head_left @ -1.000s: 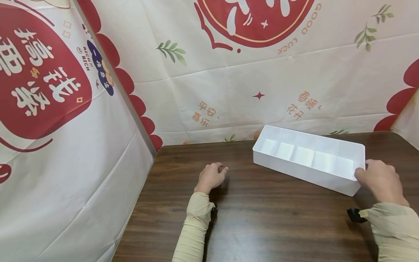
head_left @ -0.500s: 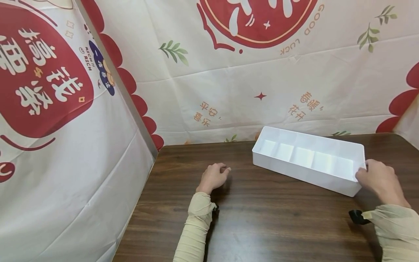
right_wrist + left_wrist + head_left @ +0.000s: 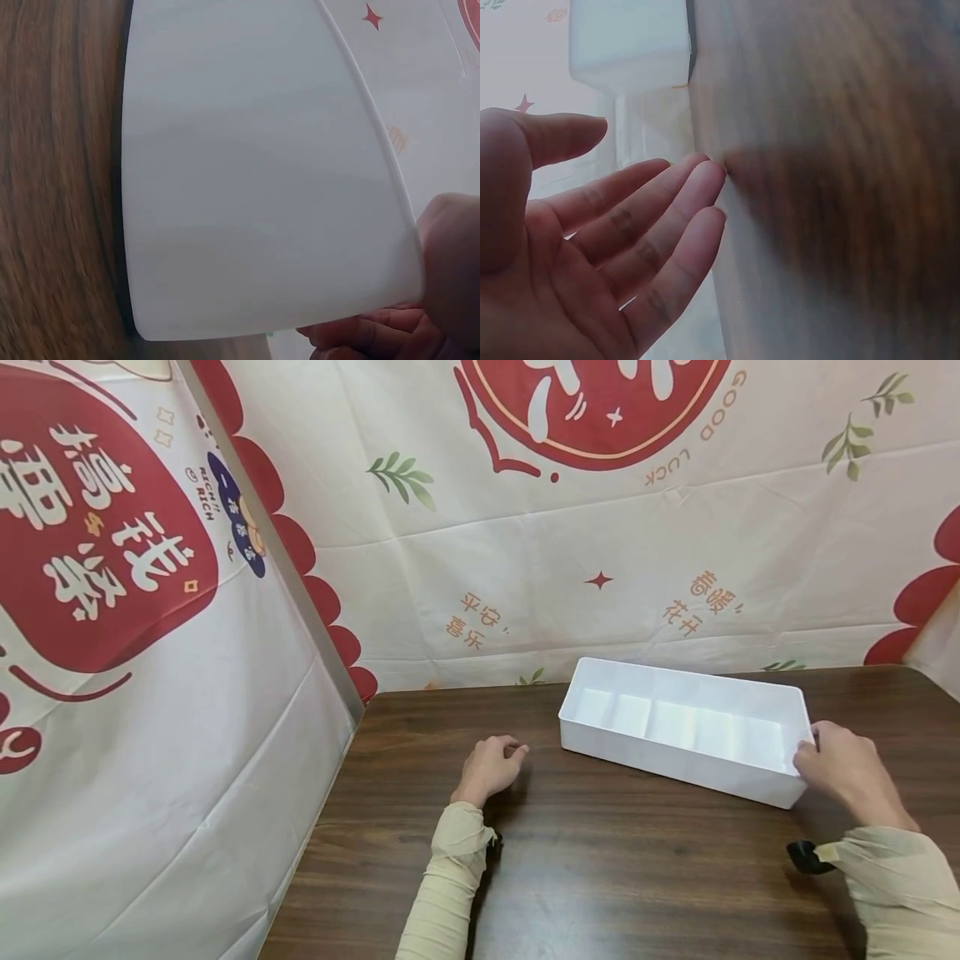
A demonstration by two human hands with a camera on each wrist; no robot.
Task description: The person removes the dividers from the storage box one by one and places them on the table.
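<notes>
Left side first: the left hand [image 3: 489,770] rests low over the tabletop [image 3: 600,877], fingers loosely bent, holding nothing. I can't tell whether its fingertips touch the wood. It is apart from the box, so it gives the far end no support.

Middle: white box [image 3: 675,763], upright and askew, left end nearer the patterned cloth [image 3: 525,568]. Contact with the cloth: can't tell. Should the box go further back, I judge that corner could snag or push the fabric. A leftward slide could bump the idle fingers.

Right: the right hand [image 3: 847,772] pinches the end wall, thumb over the rim, fingers outside. One-ended hold: I'd expect a pull to swivel the box, a lift to tip its left end down. Smooth-looking plastic might slip. The black wrist piece [image 3: 806,857] could scrape the table if that forearm dropped.
</notes>
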